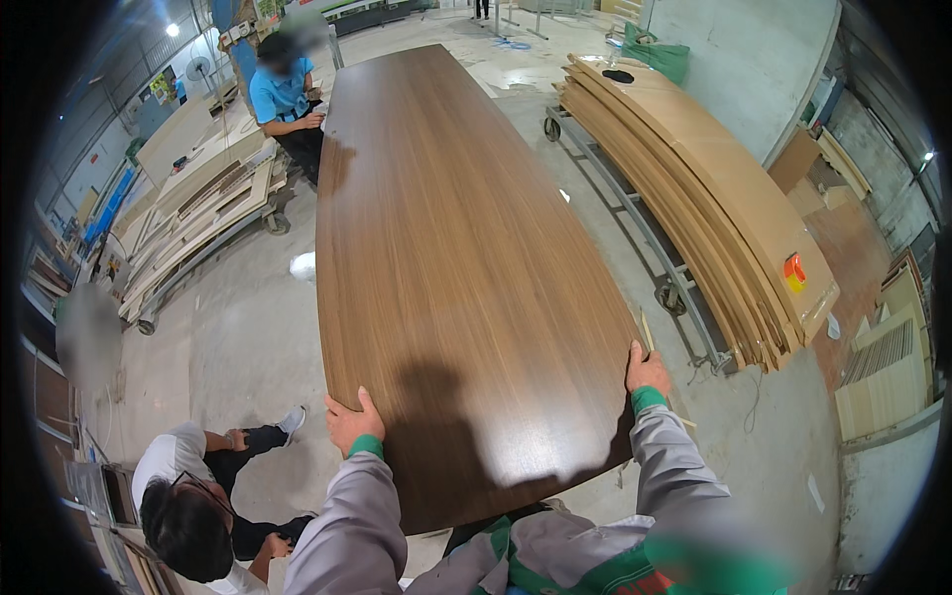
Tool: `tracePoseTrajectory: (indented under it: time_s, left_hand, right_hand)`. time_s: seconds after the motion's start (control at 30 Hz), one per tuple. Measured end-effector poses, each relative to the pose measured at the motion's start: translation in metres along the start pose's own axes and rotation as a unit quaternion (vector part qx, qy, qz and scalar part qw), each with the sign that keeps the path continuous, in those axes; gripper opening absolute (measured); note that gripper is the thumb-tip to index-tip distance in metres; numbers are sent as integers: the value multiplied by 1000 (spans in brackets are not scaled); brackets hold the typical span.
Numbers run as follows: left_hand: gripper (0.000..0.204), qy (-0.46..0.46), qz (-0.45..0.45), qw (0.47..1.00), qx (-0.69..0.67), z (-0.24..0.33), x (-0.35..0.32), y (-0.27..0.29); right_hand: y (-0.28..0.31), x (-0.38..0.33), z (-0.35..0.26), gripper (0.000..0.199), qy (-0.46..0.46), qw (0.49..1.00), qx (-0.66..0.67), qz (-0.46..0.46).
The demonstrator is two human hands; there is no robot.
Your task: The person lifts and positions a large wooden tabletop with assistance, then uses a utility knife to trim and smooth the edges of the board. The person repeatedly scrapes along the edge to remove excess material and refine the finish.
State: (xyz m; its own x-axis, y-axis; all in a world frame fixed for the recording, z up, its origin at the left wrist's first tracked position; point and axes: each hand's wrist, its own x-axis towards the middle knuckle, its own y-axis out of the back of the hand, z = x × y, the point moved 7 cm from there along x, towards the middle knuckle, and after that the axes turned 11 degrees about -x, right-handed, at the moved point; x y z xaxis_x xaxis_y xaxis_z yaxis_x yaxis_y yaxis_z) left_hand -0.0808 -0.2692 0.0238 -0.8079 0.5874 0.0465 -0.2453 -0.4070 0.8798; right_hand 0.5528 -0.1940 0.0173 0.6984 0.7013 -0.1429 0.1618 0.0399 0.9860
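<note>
A long, brown wood-grain panel (446, 228) stretches away in front of me, lying flat at about waist height. My left hand (355, 420) grips its left edge near the close end, with the thumb on top and the fingers partly over the side. On the opposite edge, my right hand (648, 371) holds the panel in the same way. What supports the panel underneath is hidden. My shadow falls across its near part.
A person in blue (283, 94) stands by the panel's far left edge. Another in a white shirt (183, 496) crouches at lower left. Wrapped brown boards (694, 169) lie on a wheeled cart at right; wooden frame pieces (213, 203) fill a cart at left.
</note>
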Motion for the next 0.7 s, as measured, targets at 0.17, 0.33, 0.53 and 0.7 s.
tracePoseTrajectory:
  time_s: [0.17,0.33,0.53,0.7]
  left_hand:
    - [87,9,2,1000,9,1,-2,2]
    - [86,11,5,1000,12,2,-3,4]
    - [87,8,6,1000,15,2,-2,3]
    - [87,12,-8,1000,8,0,-1,-1]
  right_hand:
    - [-2,0,1,80,2,1000,12,13]
    - [-5,2,2,80,-4,1000,14,6]
    - [-5,2,2,80,1,1000,10,10]
    - [-3,1,1,79,-1,1000,-5,5]
